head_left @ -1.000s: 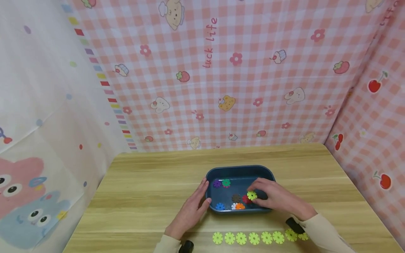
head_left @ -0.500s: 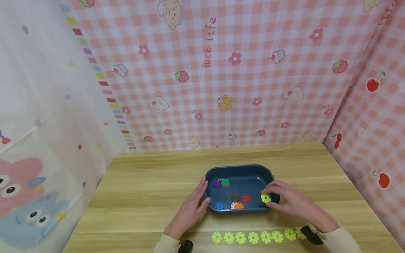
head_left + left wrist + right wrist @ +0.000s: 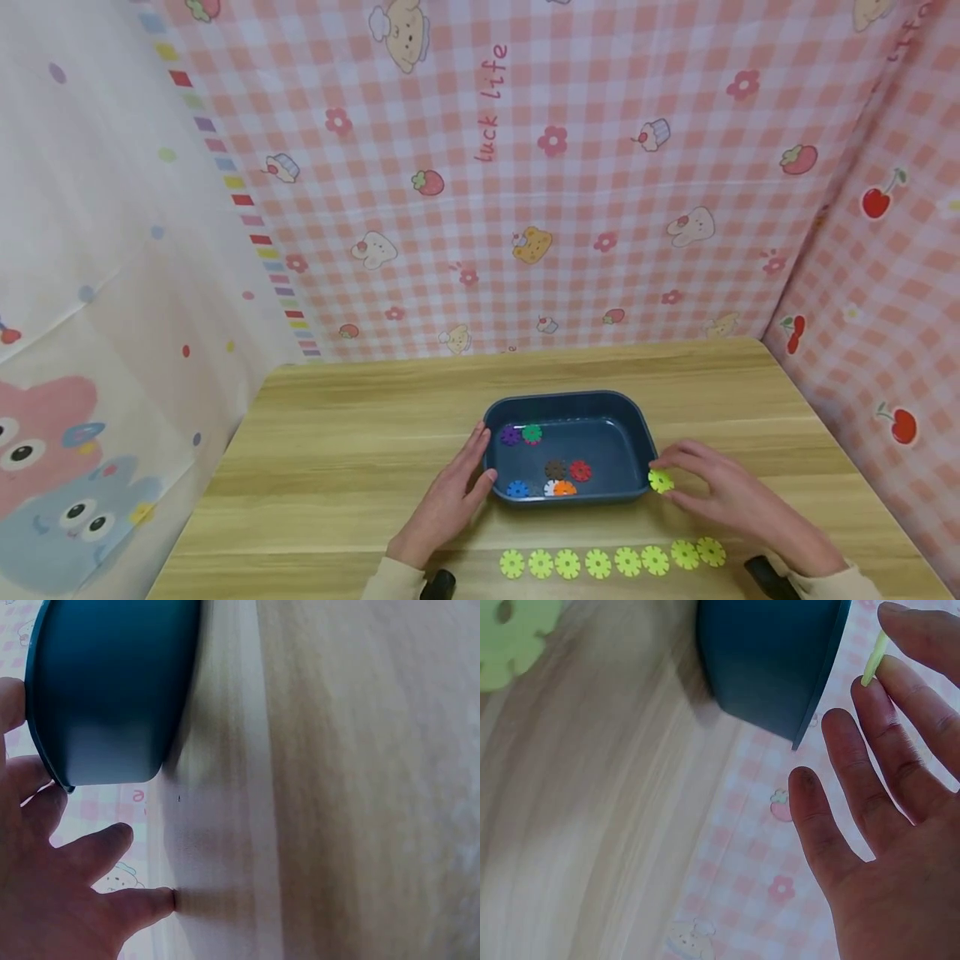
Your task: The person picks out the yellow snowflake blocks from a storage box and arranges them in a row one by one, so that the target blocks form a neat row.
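My right hand [image 3: 716, 492] pinches a yellow-green notched plastic disc [image 3: 661, 481] between thumb and fingertips, just off the right end of a dark blue tray [image 3: 570, 504]. Seen edge-on in the right wrist view, the disc [image 3: 874, 658] sits between the thumb and fingers, the other fingers spread out. My left hand [image 3: 448, 492] rests against the tray's left end, fingers fairly straight along its side. In the left wrist view some fingertips touch the rim of the tray [image 3: 112, 697]. Inside the tray lie notched discs: purple [image 3: 511, 435], green [image 3: 532, 433], brown [image 3: 555, 470], red [image 3: 581, 471], blue [image 3: 517, 489], white and orange [image 3: 565, 489].
Several yellow-green discs [image 3: 597, 564] lie in a row on the wooden table [image 3: 337, 467], between the tray and the near edge. Behind the table hangs a pink checked cloth [image 3: 450, 208], with more patterned cloth at both sides.
My right hand has carried the yellow-green disc out of the tray, rightward past its right end. The row's right end is now uncovered by the right arm. My left hand stays at the tray.
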